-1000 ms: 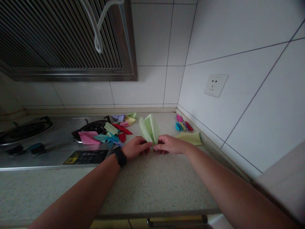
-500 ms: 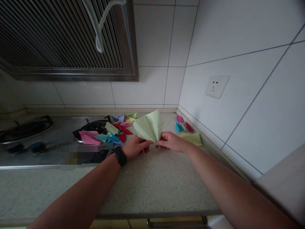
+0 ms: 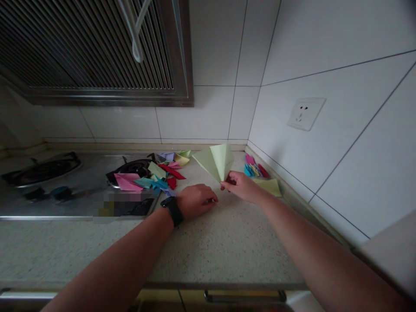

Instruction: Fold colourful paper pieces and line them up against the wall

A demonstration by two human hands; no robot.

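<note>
A pale green folded paper fan (image 3: 217, 160) stands up over the counter, spread wide at the top and narrowing to a point below. My right hand (image 3: 239, 185) pinches that lower point between thumb and fingers. Beside it to the left, my left hand (image 3: 197, 200) is palm down low over the counter, apart from the paper. Its fingers are loosely bent with a small gap at the thumb, and nothing shows in them. A dark watch (image 3: 173, 211) is on the left wrist. Behind the right hand lies a flat yellow-green paper (image 3: 271, 187).
Colourful folded papers, among them a pink one (image 3: 128, 182) and a red one (image 3: 172, 171), lie on and beside the gas stove (image 3: 82, 199). More small folded pieces (image 3: 255, 169) sit in the back right corner. A range hood (image 3: 107, 97) hangs above; a socket (image 3: 306, 113) is on the right wall.
My left hand has let go of the paper fan's base and moved down, nearer to me. The fan, now in my right hand alone, has turned and tilted slightly. The camera view has shifted a little.
</note>
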